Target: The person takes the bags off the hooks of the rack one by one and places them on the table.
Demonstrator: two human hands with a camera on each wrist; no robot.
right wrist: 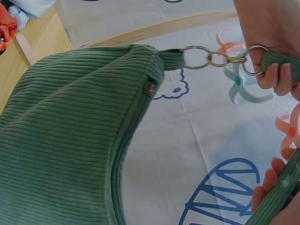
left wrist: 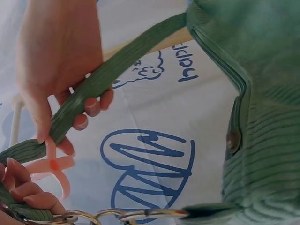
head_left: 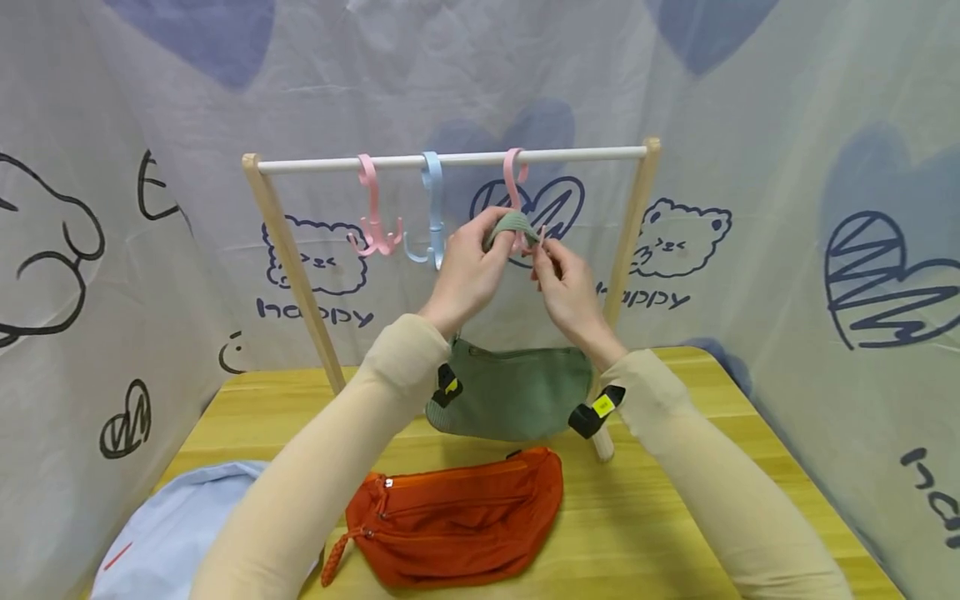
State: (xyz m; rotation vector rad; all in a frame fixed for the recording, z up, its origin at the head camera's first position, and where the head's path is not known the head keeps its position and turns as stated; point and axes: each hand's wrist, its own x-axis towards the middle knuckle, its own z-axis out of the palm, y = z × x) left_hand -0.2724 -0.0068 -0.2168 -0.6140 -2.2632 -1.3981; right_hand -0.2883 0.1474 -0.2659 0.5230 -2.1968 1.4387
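A green corduroy shoulder bag [head_left: 517,392] hangs below both hands, in front of the rack. My left hand [head_left: 476,262] grips its strap [head_left: 513,223] near the gold ring chain [left wrist: 108,215], which joins that end to the bag. Further along, my right hand [head_left: 566,287] pinches the strap between thumb and fingers; the left wrist view shows it running down to the bag. Between the hands is the right-hand pink hook [head_left: 512,179], hung from the rail, its lower prongs [left wrist: 54,165] right at the strap. The bag's zipper [right wrist: 117,180] runs along its upper edge.
The rack has a white rail [head_left: 585,155] on wooden legs [head_left: 296,275]. Another pink hook [head_left: 373,204] and a blue hook [head_left: 433,204] hang left of the hands. An orange-red waist bag [head_left: 457,521] and a pale blue fabric item [head_left: 180,525] lie on the wooden table [head_left: 637,517].
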